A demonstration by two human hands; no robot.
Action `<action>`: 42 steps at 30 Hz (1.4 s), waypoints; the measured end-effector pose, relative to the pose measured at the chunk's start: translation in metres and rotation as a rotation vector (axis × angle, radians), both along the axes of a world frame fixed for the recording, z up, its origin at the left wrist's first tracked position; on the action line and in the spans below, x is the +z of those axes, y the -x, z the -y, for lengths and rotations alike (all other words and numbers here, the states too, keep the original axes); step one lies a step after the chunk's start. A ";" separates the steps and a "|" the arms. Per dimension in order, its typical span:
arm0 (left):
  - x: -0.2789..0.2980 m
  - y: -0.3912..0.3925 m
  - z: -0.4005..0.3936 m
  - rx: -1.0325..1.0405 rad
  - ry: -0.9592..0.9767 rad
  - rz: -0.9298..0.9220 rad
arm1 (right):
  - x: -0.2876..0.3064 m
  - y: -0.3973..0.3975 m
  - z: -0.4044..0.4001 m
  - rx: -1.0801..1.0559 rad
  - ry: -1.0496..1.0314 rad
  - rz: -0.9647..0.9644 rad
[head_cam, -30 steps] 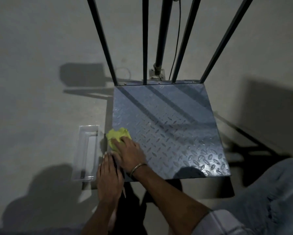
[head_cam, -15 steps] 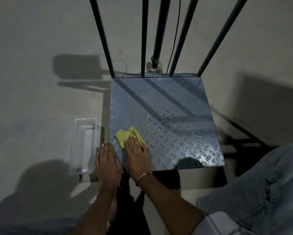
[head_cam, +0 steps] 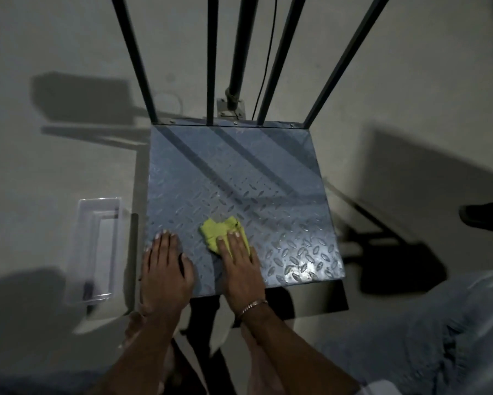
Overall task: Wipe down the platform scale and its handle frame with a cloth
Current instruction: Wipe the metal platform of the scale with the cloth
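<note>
The right hand [head_cam: 238, 263] lies flat, fingers straight, pressing a yellow-green cloth [head_cam: 221, 233] onto the platform scale [head_cam: 239, 189] near its front edge. The left hand [head_cam: 165, 269] rests flat at the scale's front-left corner. A clear tray [head_cam: 93, 249], contents blurred, sits left of the scale.

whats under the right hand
A yellow cloth lies under the right hand, pressed flat on the scale plate. Its far part sticks out past the fingertips; the rest, and the plate beneath it, are covered.
</note>
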State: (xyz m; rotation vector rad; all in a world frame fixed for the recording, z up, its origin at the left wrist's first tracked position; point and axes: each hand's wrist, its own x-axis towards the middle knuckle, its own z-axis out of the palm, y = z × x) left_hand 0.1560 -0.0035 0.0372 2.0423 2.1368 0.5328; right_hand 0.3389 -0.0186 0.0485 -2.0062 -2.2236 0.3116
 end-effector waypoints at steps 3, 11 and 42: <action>0.005 -0.002 0.000 0.008 0.008 0.002 | 0.000 -0.033 0.006 -0.043 0.017 0.030; -0.002 -0.002 0.000 0.008 -0.033 0.000 | 0.003 -0.109 0.006 -0.851 -0.028 0.008; 0.006 0.001 -0.003 -0.043 0.100 0.012 | 0.015 -0.021 0.001 -0.672 -0.023 -0.148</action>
